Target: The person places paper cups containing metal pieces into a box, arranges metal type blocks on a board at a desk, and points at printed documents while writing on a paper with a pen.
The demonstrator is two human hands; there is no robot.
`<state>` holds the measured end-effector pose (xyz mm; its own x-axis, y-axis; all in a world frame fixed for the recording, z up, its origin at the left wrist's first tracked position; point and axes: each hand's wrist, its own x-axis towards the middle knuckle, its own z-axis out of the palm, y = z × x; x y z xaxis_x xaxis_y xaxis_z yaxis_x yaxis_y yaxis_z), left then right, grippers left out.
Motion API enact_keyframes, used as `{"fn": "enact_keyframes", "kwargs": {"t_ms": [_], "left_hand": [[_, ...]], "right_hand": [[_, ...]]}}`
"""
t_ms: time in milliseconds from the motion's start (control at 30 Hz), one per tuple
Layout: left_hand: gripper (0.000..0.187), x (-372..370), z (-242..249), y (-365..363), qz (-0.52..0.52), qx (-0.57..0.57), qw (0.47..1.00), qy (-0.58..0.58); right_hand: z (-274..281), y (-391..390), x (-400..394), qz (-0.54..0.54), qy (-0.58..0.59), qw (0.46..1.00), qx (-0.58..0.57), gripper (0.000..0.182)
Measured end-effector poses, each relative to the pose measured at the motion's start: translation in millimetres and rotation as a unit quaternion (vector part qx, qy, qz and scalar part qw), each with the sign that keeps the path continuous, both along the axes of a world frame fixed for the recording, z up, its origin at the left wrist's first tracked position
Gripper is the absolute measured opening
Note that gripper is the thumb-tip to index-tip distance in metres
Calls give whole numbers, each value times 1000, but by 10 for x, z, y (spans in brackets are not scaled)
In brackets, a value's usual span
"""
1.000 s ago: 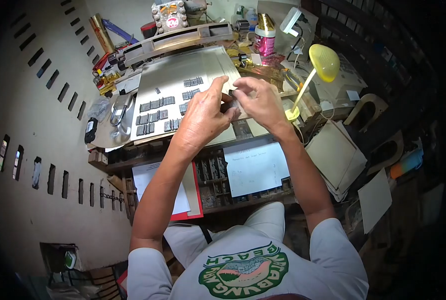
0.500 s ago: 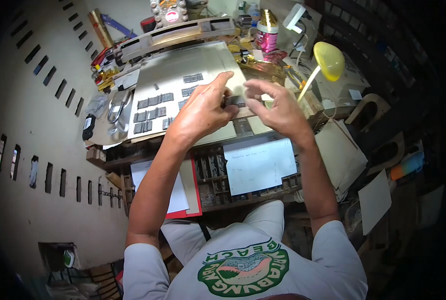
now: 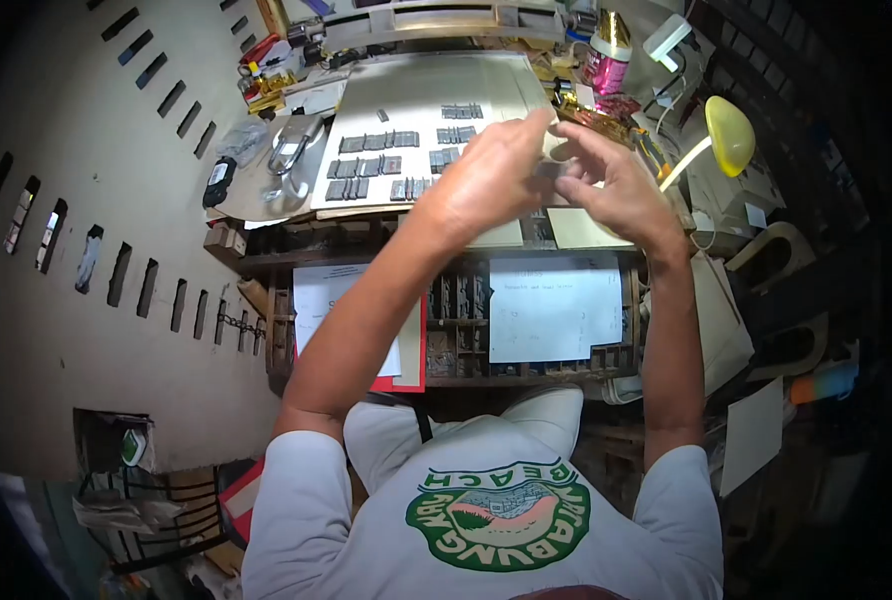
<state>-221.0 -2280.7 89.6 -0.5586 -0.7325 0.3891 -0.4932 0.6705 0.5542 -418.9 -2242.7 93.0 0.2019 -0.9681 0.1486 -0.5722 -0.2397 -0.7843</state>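
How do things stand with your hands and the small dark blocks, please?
Left hand and right hand close together, small block between them, grip blurred. More blocks in rows on white board. Left hand hides part of board.

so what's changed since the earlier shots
The right hand, drawn away from the left hand half a second ago, has moved back in toward it; whether it touches the dark block between them is unclear. The view has swung left and down. The rows of dark pieces look unchanged.

Room over far board (image 3: 446,78); lamp (image 3: 731,137) obstructs near right hand (image 3: 616,188).
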Motion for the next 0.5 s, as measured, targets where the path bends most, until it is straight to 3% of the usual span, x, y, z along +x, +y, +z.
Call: {"fn": "enact_keyframes", "kwargs": {"t_ms": [67, 133, 200, 267, 500], "left_hand": [[58, 44, -36, 185, 9, -79, 997, 22], [56, 181, 122, 571, 18, -159, 987, 6], [32, 493, 384, 1043, -51, -188, 976, 100], [16, 854, 720, 1648, -24, -218, 965, 141], [15, 898, 491, 1606, -8, -163, 970, 182]], "right_hand": [[-16, 137, 41, -23, 9, 1000, 13, 65], [-186, 222, 6, -14, 24, 981, -192, 60], [-180, 321, 22, -27, -10, 984, -179, 59], [-202, 412, 74, -45, -89, 984, -145, 57], [-313, 410, 210, -86, -150, 976, -134, 55]]}}
